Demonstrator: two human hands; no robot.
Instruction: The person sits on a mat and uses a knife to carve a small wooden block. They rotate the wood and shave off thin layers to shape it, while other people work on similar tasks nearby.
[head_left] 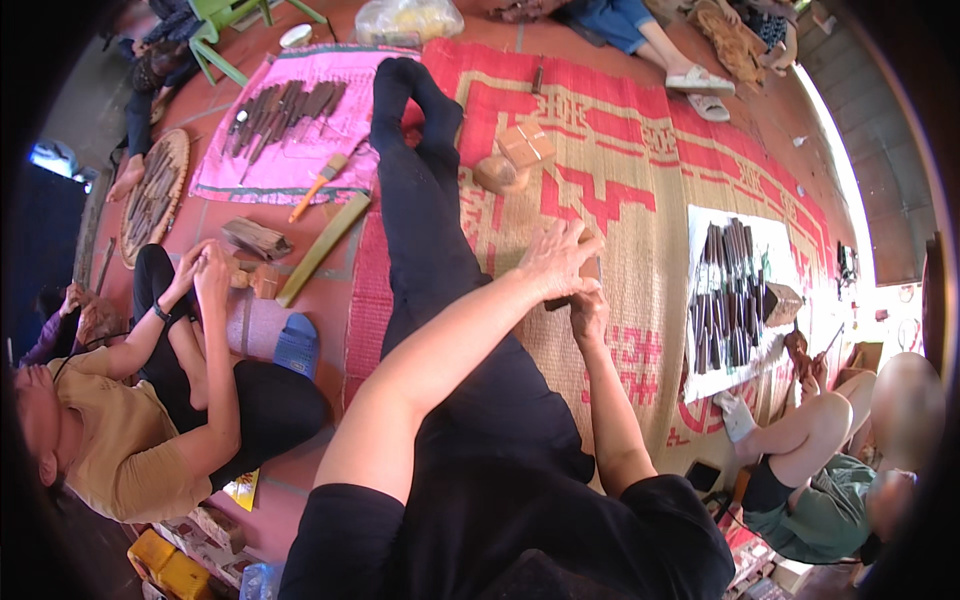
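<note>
Over the woven mat [640, 240], my left hand [556, 258] and my right hand [590, 314] meet around a small brown block [592, 268], wooden by its look. The left hand lies over its top with the fingers curled onto it. Closed below the left, the right hand grips its near end. Most of the block is hidden by my fingers, and a dark edge shows near the left wrist. Beyond my hands on the mat sit a square brown block with a light line across it [526, 145] and a rounded tan lump [497, 174].
My outstretched legs [420, 200] lie left of my hands. A pink cloth [215, 175] bears several dark carving tools [275, 115] and a brush [322, 182]. More tools [728, 290] lie on a white cloth [775, 235] at right. Seated people [140, 430] work on both sides.
</note>
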